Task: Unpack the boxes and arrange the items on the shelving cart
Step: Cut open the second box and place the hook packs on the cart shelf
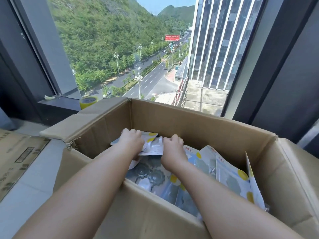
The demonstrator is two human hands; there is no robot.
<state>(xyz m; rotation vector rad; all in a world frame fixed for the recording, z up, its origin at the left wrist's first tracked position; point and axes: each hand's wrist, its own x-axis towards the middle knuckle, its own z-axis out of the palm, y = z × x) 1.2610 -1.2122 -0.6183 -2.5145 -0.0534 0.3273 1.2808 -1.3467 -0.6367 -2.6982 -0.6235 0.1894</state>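
Note:
An open cardboard box (pixel 198 125) stands in front of me by a window. Inside lie several flat blister packs of hooks (pixel 229 176) with white, blue and yellow cards. Both my arms reach into the box. My left hand (pixel 132 139) grips the left side of a hook pack (pixel 153 147) near the box's far wall, fingers curled over its top edge. My right hand (pixel 173 145) grips the same pack's right side, knuckles up. The shelving cart is not in view.
A flattened cardboard box (pixel 15 157) lies on the floor at the left. On the dark window sill (pixel 58 102) sit a yellow tape roll (pixel 88 101) and a small white object (pixel 49 97). The box's left flap (pixel 81 121) folds outward.

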